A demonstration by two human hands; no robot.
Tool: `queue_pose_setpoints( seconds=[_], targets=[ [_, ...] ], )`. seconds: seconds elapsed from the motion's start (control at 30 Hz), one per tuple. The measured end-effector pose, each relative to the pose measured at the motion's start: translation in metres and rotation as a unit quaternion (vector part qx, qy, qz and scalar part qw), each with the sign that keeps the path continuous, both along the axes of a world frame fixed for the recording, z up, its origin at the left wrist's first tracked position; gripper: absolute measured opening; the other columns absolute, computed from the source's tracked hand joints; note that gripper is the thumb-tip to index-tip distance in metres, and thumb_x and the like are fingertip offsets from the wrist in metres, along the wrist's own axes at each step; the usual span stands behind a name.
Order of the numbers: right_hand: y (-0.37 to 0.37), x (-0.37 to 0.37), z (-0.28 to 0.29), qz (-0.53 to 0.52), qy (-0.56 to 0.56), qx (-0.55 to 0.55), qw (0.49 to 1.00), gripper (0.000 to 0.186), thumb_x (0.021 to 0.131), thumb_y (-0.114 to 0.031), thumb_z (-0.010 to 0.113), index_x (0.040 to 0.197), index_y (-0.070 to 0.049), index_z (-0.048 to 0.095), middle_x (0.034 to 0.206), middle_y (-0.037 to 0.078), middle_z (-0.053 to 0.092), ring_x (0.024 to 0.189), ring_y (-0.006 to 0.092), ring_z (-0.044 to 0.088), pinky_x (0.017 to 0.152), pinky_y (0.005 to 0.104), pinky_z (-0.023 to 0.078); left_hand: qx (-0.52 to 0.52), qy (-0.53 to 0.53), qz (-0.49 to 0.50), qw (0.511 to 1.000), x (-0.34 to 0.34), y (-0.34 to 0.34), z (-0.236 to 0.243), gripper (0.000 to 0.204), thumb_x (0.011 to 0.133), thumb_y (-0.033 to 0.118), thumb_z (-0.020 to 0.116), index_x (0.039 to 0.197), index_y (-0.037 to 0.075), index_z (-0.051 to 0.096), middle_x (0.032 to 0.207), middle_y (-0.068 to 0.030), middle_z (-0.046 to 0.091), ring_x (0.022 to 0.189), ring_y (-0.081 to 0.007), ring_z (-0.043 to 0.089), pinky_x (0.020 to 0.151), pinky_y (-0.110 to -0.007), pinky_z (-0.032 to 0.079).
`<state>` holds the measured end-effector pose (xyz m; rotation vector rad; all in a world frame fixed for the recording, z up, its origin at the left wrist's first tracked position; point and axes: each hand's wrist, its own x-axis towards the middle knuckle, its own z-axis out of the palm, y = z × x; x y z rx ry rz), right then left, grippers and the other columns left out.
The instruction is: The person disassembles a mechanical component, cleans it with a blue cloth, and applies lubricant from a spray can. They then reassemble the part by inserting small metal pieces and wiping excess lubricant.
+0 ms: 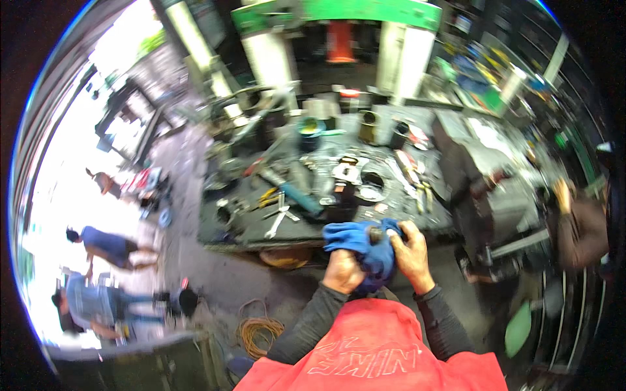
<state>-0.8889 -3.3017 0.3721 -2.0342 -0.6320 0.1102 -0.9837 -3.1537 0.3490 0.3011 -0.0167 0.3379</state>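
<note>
In front of my red shirt, my left hand [342, 270] grips a crumpled blue cloth [349, 238] from below, its fingers closed into it. A small dark brown-grey object [375, 236] sits in the folds; I cannot make out what it is. My right hand [411, 254] is closed on the cloth's right side, thumb and fingers beside that object. Just beyond my hands lies the dark workbench [241, 231], holding wrenches [279, 220], pliers [268, 199], a teal tube [290, 192] and a metal ring [373, 189].
A green and white press [336, 10] stands behind the bench. Several people work at the left, including one in blue [107, 247]; others stand at the right [580, 228]. An orange hose coil [259, 335] lies on the floor to my lower left.
</note>
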Motion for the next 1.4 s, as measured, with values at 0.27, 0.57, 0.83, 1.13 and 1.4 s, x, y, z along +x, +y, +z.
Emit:
queue_pose_setpoints(
  seconds=[0.27, 0.57, 0.83, 1.13, 1.4],
  targets=[
    [-0.052, -0.034, 0.086, -0.063, -0.043, 0.079, 0.994, 0.032, 0.089, -0.010, 0.081, 0.117, 0.001, 0.071, 0.099, 0.013, 0.070, 0.084, 0.0228, 0.068, 0.075, 0.0335, 0.055, 0.136, 0.026, -0.195, 0.971, 0.026, -0.032, 0.019, 0.036, 0.106, 0.024, 0.059, 0.133, 0.001, 0.058, 0.125, -0.0071, 0.063, 0.113, -0.0175, 0.060, 0.105, -0.036, 0.049],
    [-0.080, 0.008, 0.054, -0.093, 0.039, 0.263, 0.960, 0.026, 0.095, -0.008, 0.079, 0.117, 0.004, 0.072, 0.099, 0.012, 0.075, 0.080, 0.0131, 0.069, 0.070, 0.0258, 0.056, 0.822, 0.059, 0.143, 0.549, 0.102, -0.072, 0.019, 0.035, 0.096, 0.016, 0.064, 0.130, 0.006, 0.064, 0.128, -0.0173, 0.064, 0.126, -0.0340, 0.058, 0.110, -0.046, 0.044],
    [-0.095, 0.065, 0.033, -0.064, 0.393, 0.552, 0.732, 0.022, 0.102, -0.017, 0.072, 0.114, 0.001, 0.068, 0.094, 0.010, 0.073, 0.069, 0.0148, 0.066, 0.060, 0.0314, 0.057, 0.749, 0.095, 0.060, 0.653, 0.150, -0.086, 0.049, 0.016, 0.096, 0.018, 0.068, 0.108, 0.007, 0.066, 0.097, -0.0068, 0.067, 0.088, -0.0240, 0.063, 0.081, -0.041, 0.053],
    [-0.104, 0.096, 0.028, -0.064, 0.348, 0.524, 0.775, 0.020, 0.102, -0.008, 0.069, 0.119, 0.002, 0.066, 0.099, 0.015, 0.073, 0.068, 0.0137, 0.063, 0.060, 0.0310, 0.056, 0.478, 0.000, 0.132, 0.868, 0.236, -0.050, -0.004, 0.034, 0.102, 0.014, 0.062, 0.135, 0.007, 0.061, 0.128, -0.0060, 0.065, 0.118, -0.0228, 0.061, 0.109, -0.038, 0.047],
    [-0.116, 0.089, 0.028, 0.007, 0.404, 0.508, 0.761, 0.031, 0.099, -0.025, 0.074, 0.119, -0.002, 0.066, 0.100, 0.016, 0.073, 0.063, 0.0167, 0.062, 0.053, 0.0331, 0.055, 0.781, 0.301, 0.081, 0.542, 0.343, -0.040, -0.035, 0.074, 0.085, 0.017, 0.072, 0.148, -0.008, 0.042, 0.144, -0.0292, 0.052, 0.133, -0.0419, 0.052, 0.117, -0.050, 0.039]
  ],
)
